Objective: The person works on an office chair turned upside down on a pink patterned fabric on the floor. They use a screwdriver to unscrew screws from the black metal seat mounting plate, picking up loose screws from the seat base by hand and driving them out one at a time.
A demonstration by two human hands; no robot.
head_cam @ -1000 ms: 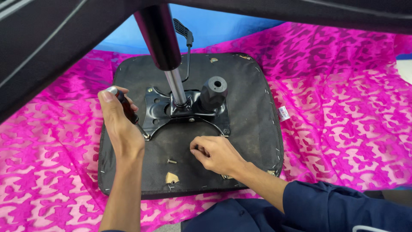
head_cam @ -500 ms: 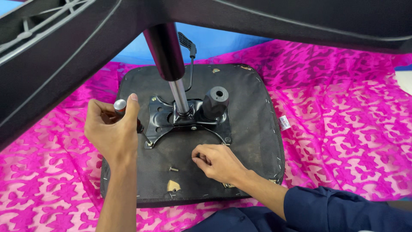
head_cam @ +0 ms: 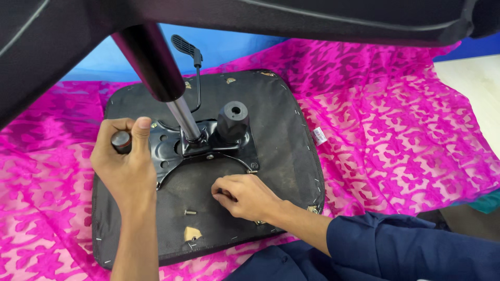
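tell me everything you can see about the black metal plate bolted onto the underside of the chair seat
The black metal plate looks like stamped steel with round holes and spreading arms. It lies flat near the middle of the upturned seat base. A gas cylinder rises tilted from its centre, beside a black knob. The left hand overlaps its left edge.

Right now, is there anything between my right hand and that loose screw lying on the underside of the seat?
Nothing visible. The loose screw lies on bare seat underside, just left of the right hand, with open surface between them. The left hand grips a black tool handle farther up, clear of that gap.
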